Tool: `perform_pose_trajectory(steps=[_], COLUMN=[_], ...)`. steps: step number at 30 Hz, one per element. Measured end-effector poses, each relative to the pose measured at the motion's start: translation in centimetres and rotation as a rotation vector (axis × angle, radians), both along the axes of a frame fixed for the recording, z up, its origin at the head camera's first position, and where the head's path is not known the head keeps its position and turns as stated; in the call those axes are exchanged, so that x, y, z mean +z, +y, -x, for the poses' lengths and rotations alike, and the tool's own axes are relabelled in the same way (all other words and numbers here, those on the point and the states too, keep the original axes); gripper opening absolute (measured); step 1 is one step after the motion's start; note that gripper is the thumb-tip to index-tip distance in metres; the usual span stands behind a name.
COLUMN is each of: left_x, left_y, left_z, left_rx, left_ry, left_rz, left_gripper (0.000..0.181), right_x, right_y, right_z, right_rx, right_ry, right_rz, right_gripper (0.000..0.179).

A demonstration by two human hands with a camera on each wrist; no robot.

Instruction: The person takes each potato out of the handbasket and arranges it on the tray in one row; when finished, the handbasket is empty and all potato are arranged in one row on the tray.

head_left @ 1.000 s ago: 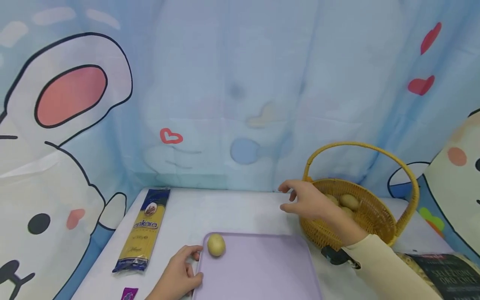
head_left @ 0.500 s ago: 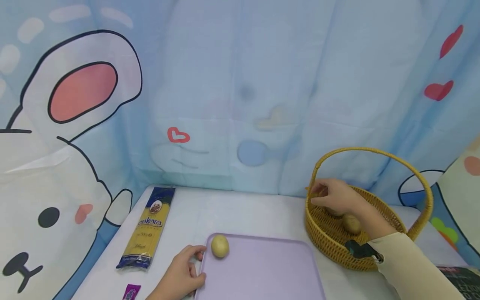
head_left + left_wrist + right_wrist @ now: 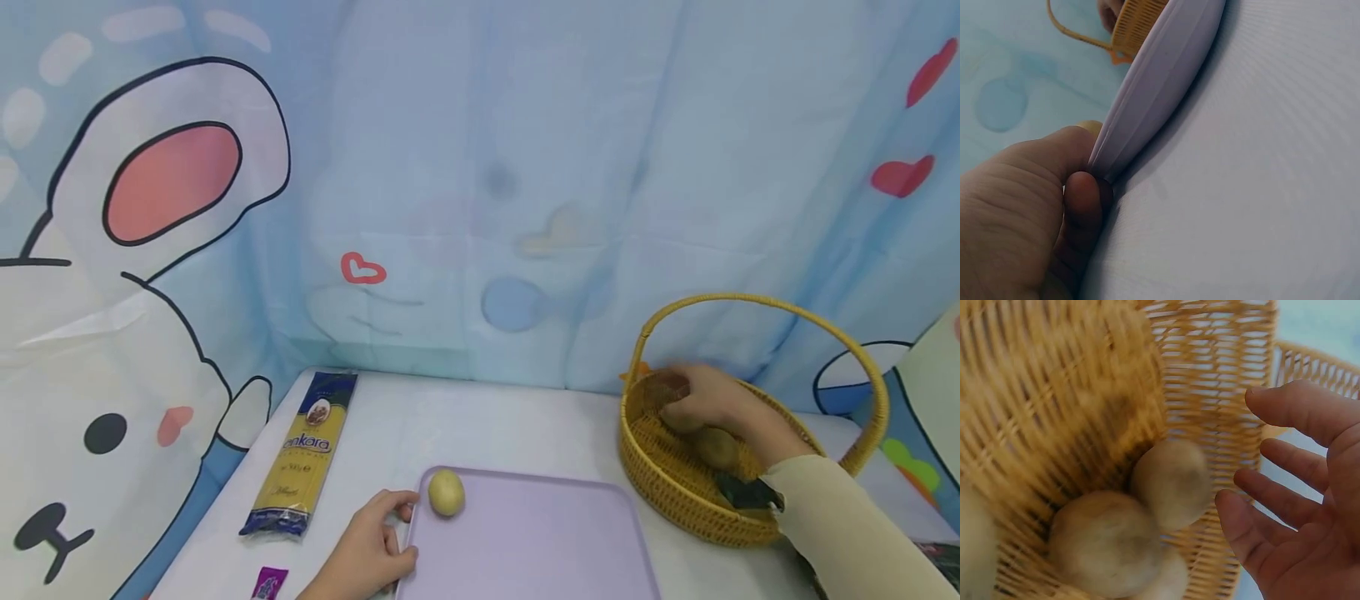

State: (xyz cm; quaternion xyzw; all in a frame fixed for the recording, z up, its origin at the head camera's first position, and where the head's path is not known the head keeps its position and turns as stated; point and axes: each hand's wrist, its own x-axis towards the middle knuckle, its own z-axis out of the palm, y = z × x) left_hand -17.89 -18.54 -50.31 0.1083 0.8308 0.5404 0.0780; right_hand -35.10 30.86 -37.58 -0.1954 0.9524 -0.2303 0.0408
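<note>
A lavender tray (image 3: 540, 542) lies on the white table, with one potato (image 3: 446, 492) in its far left corner. My left hand (image 3: 367, 546) pinches the tray's left edge; in the left wrist view, the thumb and a finger meet at the rim (image 3: 1147, 81). Inside the yellow wicker basket (image 3: 667, 500) on the right reaches my right hand (image 3: 705, 404), fingers parted and loosely bent, holding nothing. Several potatoes (image 3: 1107, 544) sit in the basket below and beside these fingers, apart from them in the right wrist view.
A pasta packet (image 3: 300, 458) lies on the left, a small purple sachet (image 3: 268, 583) nearer. The basket's tall handle (image 3: 757, 300) arches over the right arm. A dark package (image 3: 937, 554) shows partly at the right edge. A patterned blue curtain (image 3: 450, 167) stands behind the table.
My right hand has moved rightward from beside the basket's left rim into the basket. My left hand stays on the tray edge. The head view has turned slightly.
</note>
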Motion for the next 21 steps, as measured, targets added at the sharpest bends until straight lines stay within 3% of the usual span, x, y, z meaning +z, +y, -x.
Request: perform_pose_trajectory(steps=[10,15,21], left_x=[0.0,0.0,0.0], left_y=[0.0,0.1,0.0], left_z=[0.1,0.1,0.1], left_rx=[0.007,0.009,0.009], left_ry=[-0.010,-0.019,-0.008], left_rz=[0.006,0.000,0.007], left_gripper=[0.063,0.063,0.063], right_x=[-2.1,-3.0,-3.9], right_y=[1.9,2.5,2.4], right_z=[1.2,1.3,1.8], right_rx=[0.002,0.014,0.008], right_ry=[0.064,0.038,0.123], right_rz=[-0.098,-0.170,-0.168], right_gripper=[0.050,0.056,0.048])
